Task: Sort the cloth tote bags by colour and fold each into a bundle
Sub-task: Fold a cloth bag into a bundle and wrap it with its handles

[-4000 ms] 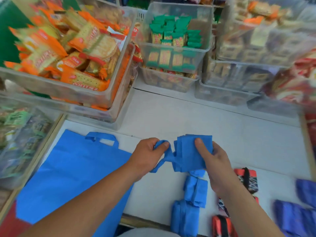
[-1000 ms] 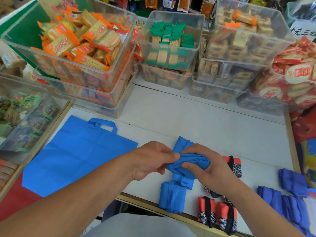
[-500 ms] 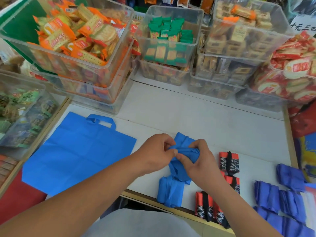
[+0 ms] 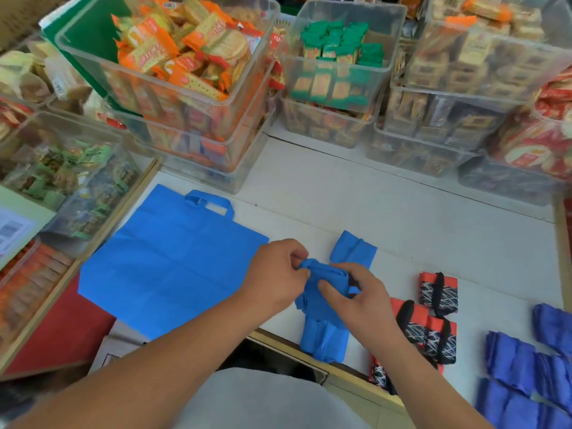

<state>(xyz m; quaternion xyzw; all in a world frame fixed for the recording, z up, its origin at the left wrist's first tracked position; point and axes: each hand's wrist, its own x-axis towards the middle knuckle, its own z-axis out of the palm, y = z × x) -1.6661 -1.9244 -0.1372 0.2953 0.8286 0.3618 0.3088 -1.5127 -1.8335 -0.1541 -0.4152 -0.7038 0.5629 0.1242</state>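
Observation:
Both hands work a light blue tote bundle [image 4: 322,277] just above the white tabletop. My left hand [image 4: 275,280] pinches its strap end on the left, and my right hand [image 4: 362,301] grips the rolled cloth from the right. A folded part of light blue cloth [image 4: 354,250] lies behind the hands. Another light blue bundle [image 4: 325,340] lies by the front edge. A flat, unfolded light blue tote [image 4: 173,261] is spread on the left. Red patterned bundles [image 4: 438,292] with black straps sit to the right, and dark blue bundles [image 4: 523,363] lie further right.
Clear plastic bins of snack packets line the back: orange packets [image 4: 185,57], green packets [image 4: 337,54], and tan ones [image 4: 476,57]. More snack boxes [image 4: 62,181] stand at the left. The white tabletop [image 4: 402,218] has a wooden front edge [image 4: 278,339].
The camera has shifted slightly, so the scene sits further right and lower. Both hands stay on the light blue bundle, which is drawn tighter with the strap pulled around it.

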